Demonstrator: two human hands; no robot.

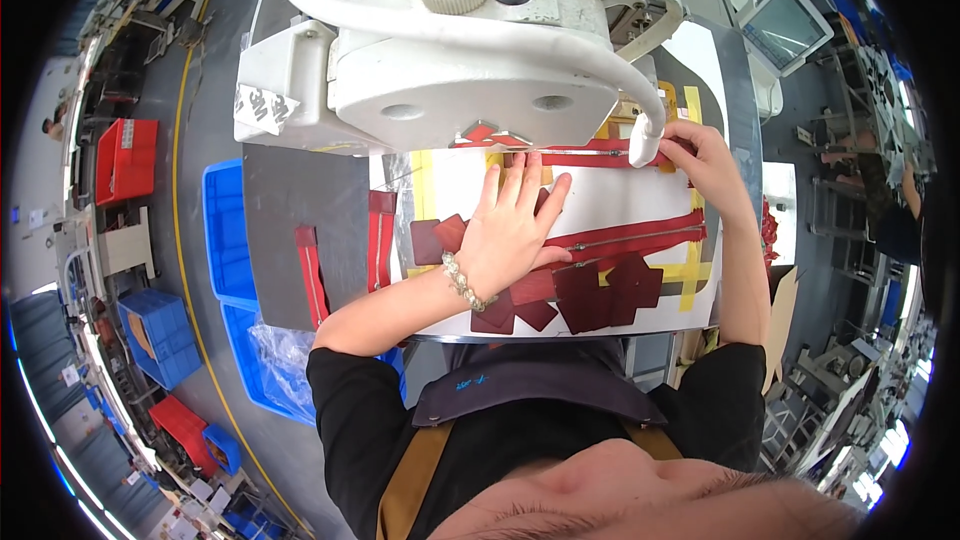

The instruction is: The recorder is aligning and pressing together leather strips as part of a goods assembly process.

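Observation:
My left hand (pixel 512 230) lies with fingers spread, palm down, over the white work surface (pixel 610 198). Its fingertips reach the near edge of a red zipper (pixel 590 157) stretched out below the white sewing machine head (pixel 470 80). At the right end of that zipper, my right hand (pixel 703 162) is closed in a pinch on it. A second red zipper (pixel 640 236) runs nearer to me, its left part beside my left thumb. Several dark red patches (pixel 582 298) lie loose around and below my left hand, some partly covered by it.
Two more red zippers, one long (pixel 380 245) and one short (pixel 311 275), lie left of my left forearm. Yellow tape (pixel 690 285) marks the surface. A screen (pixel 787 25) stands at the far right. Blue bins (pixel 229 230) sit on the left, beside the table.

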